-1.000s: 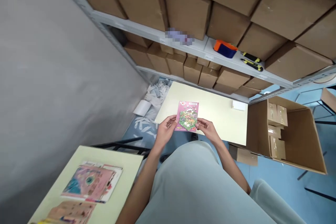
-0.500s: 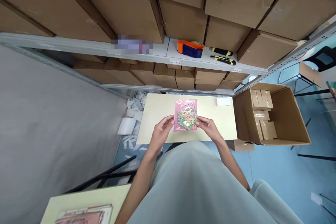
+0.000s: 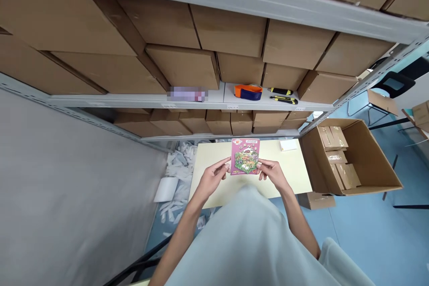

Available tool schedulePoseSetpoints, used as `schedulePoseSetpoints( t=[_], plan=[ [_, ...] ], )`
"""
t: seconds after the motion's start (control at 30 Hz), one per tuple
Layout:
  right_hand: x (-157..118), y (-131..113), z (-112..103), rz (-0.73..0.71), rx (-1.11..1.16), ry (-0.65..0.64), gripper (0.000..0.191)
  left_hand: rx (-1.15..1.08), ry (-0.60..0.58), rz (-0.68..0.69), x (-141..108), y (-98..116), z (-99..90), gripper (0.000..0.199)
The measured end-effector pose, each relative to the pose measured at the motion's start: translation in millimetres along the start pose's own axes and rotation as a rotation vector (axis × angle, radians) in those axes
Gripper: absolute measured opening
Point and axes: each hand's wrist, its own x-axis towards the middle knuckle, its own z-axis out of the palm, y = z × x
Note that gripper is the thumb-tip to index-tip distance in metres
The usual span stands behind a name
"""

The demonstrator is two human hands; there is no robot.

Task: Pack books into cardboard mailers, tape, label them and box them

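In the head view, a pale yellow surface [image 3: 278, 178] stands before the person, below a grey metal shelf [image 3: 140, 102]. A grey wall [image 3: 67, 178] is on the left side, and the floor [image 3: 362, 228] is blue. Between the wall and the surface lie many white paper scraps [image 3: 182, 163], with a white roll [image 3: 166, 189] beside them. A small white box [image 3: 288, 145] rests near the far right corner of the surface.

The pink book [image 3: 245, 156] is upright in the picture, its cover facing the person, with pale lettering above a green garden picture. It is held over the surface, between the two hands. The left hand [image 3: 213, 178] is nearly closed, pinching the left edge; the right hand [image 3: 271, 172] pinches the right edge in the same way.

Brown cardboard boxes [image 3: 182, 67] fill the shelf. On the right, a large open carton [image 3: 377, 174] contains several smaller taped boxes [image 3: 348, 175], stacked along its left side.
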Motion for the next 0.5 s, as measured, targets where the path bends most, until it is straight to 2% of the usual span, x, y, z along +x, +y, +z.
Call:
schedulePoseSetpoints(
  t=[0.13, 0.3, 0.4, 0.5],
  plan=[
    [12.1, -16.5, 8.2, -0.026, -0.048, 0.009, 0.057, -0.073, 0.032, 0.027, 9.7, 6.3, -6.3, 0.058],
    [20.4, -29.4, 15.4, -0.117, -0.163, 0.087, 0.05, -0.026, 0.073, 0.041, 19.1, 9.8, -9.9, 0.056],
    [26.8, -31.4, 21.7, -0.13, -0.144, 0.124, 0.05, -0.052, 0.117, 0.063, 22.5, 6.5, -8.2, 0.049],
    [31.2, -36.6, 28.5, -0.171, -0.077, 0.109, 0.05, -0.112, 0.158, 0.082, 25.8, 1.9, -4.8, 0.058]
  ],
)
